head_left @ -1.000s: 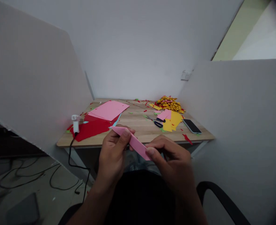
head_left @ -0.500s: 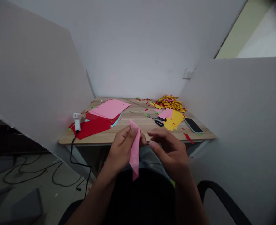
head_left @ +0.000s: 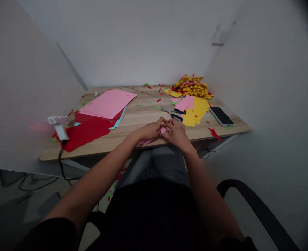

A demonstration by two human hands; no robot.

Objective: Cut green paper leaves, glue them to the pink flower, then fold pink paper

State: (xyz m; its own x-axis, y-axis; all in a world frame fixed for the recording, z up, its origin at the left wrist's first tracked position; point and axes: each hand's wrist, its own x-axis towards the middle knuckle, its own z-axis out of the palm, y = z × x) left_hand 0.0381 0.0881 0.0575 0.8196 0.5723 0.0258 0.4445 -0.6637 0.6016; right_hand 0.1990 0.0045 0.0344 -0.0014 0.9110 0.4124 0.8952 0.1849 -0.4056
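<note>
A folded strip of pink paper point(head_left: 146, 142) lies at the table's front edge, mostly covered by my hands. My left hand point(head_left: 152, 130) is closed on it, fingers bent over the top. From the other side my right hand point(head_left: 175, 132) curls its fingers and thumb round the paper's right end, where a small pink patch shows between the two hands. The fingertips of both hands meet over the paper. Just beyond my right hand lie scissors point(head_left: 177, 117) with dark handles.
On the wooden table point(head_left: 133, 120), pink sheets point(head_left: 109, 103) and red paper point(head_left: 87, 130) lie left. Yellow paper point(head_left: 201, 108), a heap of yellow folded pieces point(head_left: 193, 86) and a phone point(head_left: 222, 116) are right. A white plug point(head_left: 61, 130) with a black cord stands at the left edge.
Both hands have moved forward from above my lap to the table's edge with the pink strip. My right hand, apart before, has closed on the paper. The view has tilted down.
</note>
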